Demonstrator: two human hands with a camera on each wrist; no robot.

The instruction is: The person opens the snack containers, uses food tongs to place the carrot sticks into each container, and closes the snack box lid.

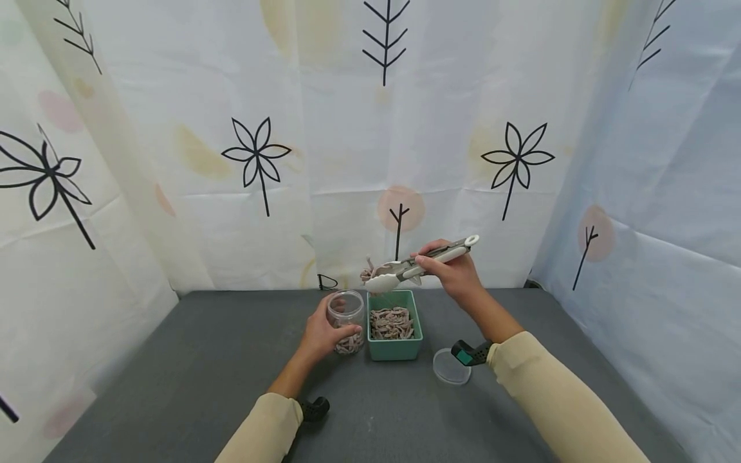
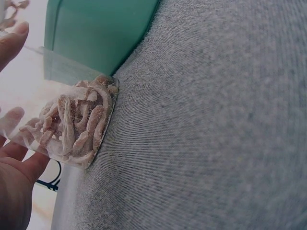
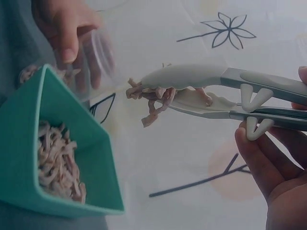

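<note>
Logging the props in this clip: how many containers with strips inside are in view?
2: the clear jar, held by the left hand, and the green tub just right of it in the head view.

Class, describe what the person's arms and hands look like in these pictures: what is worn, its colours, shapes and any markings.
The left hand and right hand wear no gloves. The left sleeve and right sleeve are plain pale cream. A black left band and black right band sit by the cuffs; the right one shows a green patch.
</note>
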